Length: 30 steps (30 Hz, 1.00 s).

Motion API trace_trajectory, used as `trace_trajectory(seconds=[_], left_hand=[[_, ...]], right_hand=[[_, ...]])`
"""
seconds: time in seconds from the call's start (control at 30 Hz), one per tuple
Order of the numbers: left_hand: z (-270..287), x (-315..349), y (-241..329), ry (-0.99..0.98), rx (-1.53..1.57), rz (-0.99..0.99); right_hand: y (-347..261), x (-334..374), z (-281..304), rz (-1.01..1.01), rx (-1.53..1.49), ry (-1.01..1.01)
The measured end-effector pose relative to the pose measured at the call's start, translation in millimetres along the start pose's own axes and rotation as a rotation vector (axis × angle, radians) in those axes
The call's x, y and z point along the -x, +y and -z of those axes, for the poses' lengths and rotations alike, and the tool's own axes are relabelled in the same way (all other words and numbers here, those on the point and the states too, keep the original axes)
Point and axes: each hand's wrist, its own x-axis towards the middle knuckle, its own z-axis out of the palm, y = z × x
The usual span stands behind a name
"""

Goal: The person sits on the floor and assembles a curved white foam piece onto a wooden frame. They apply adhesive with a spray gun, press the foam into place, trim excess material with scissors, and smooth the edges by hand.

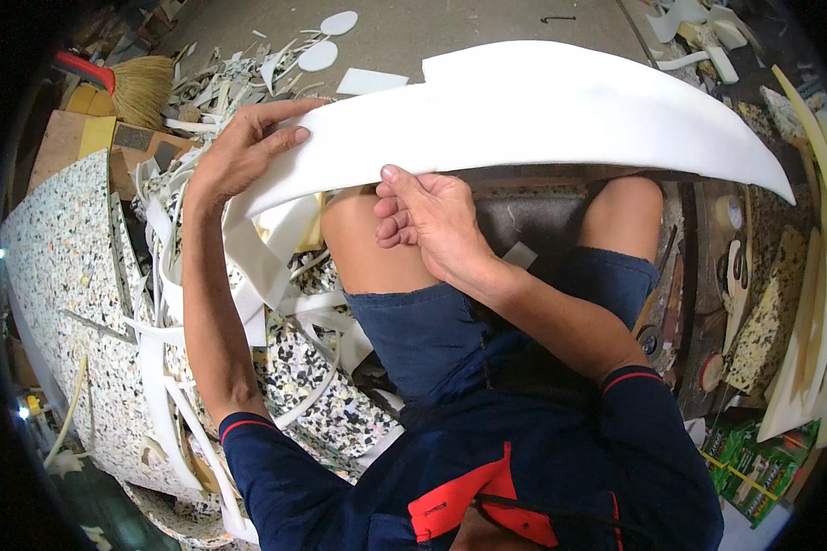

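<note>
A long, curved piece of white foam (560,110) stretches across in front of me, above my knees, broad in the middle and tapering to a point at the right. My left hand (253,151) grips its left part, thumb on the upper face and fingers by the far edge. At the near edge of the foam is my right hand (432,216), palm turned up, fingers curled and thumb tip against the edge. Whether anything small sits in those curled fingers is hidden.
Speckled foam sheets (64,321) and white offcut strips (165,404) pile up at my left. A broom (142,87) lies at the far left. Scissors (735,271), a tape roll (730,212), yellowish foam strips (804,340) and a green packet (758,468) are at my right.
</note>
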Motion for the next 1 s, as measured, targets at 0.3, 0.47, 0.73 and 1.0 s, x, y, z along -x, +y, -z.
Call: trace_trajectory(seconds=[0.3, 0.47, 0.73, 1.0], left_hand=[[-2.6, -3.3, 5.0, -0.002, -0.001, 0.009], [-2.8, -6.2, 1.6, -0.007, -0.027, -0.056], [-4.4, -4.0, -3.8, 0.006, -0.026, -0.101], [-0.5, -9.0, -14.4, 0.063, -0.047, -0.25]], right_hand=[[-1.2, -0.4, -0.7, -0.03, 0.011, 0.057], [-6.2, 4.0, 2.8, -0.062, 0.019, 0.052], [-32.8, 52.9, 4.4, 0.653, 1.296, -0.256], [-64.2, 4.5, 13.8, 0.952, 2.109, -0.311]])
